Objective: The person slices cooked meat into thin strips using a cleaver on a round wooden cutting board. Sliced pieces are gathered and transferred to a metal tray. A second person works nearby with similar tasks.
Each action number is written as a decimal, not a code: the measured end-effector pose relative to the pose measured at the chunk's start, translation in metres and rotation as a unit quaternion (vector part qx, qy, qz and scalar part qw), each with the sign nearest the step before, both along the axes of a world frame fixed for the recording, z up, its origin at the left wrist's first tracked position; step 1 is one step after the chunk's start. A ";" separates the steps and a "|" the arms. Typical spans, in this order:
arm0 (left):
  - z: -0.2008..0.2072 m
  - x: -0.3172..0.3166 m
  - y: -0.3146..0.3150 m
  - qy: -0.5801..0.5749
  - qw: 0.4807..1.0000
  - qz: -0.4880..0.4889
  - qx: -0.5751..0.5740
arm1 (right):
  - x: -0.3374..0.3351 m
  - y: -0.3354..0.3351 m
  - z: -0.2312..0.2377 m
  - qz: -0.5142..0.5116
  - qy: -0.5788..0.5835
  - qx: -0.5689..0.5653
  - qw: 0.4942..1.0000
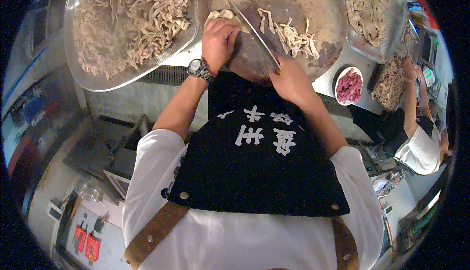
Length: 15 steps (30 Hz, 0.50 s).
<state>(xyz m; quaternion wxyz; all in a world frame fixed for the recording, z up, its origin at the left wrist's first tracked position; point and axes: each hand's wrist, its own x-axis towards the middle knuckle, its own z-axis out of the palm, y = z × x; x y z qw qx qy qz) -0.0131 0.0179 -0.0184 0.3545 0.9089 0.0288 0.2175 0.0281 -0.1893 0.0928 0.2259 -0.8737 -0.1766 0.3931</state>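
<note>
My left hand (pixel 219 41), a watch on its wrist, presses with curled fingers on a pale piece of tripe-like meat (pixel 221 14) on the round wooden chopping board (pixel 308 0). In my right hand (pixel 290 76) is the handle of a knife (pixel 255 32). Its blade slants up and left across the board, just right of my left fingers, and is seen nearly edge-on. Cut pale strips (pixel 296 39) lie in a loose heap right of the blade.
A big clear tray (pixel 166 59) heaped with cut strips stands left of the board. Another clear tray (pixel 387 49) of strips stands right. Nearby is a white bowl (pixel 338 93) of red meat. At far right, a co-worker's hand (pixel 409 68) is beside a tray of shredded meat (pixel 390 81).
</note>
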 end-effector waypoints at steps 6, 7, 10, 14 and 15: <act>0.003 0.003 0.005 0.005 1.000 -0.010 0.022 | -0.003 0.014 -0.023 -0.030 -0.044 0.048 0.997; 0.002 0.005 0.006 0.002 1.000 0.005 0.014 | -0.004 0.013 -0.024 -0.037 -0.035 0.045 0.998; 0.003 0.010 0.007 0.010 0.999 0.030 0.044 | 0.000 0.003 -0.021 -0.055 -0.015 0.061 0.997; 0.006 0.007 0.011 0.049 0.995 0.009 0.087 | 0.011 -0.019 -0.011 -0.078 0.049 0.064 0.994; 0.007 0.005 0.012 0.035 0.996 -0.003 0.078 | 0.012 -0.024 -0.008 -0.091 0.069 0.061 0.992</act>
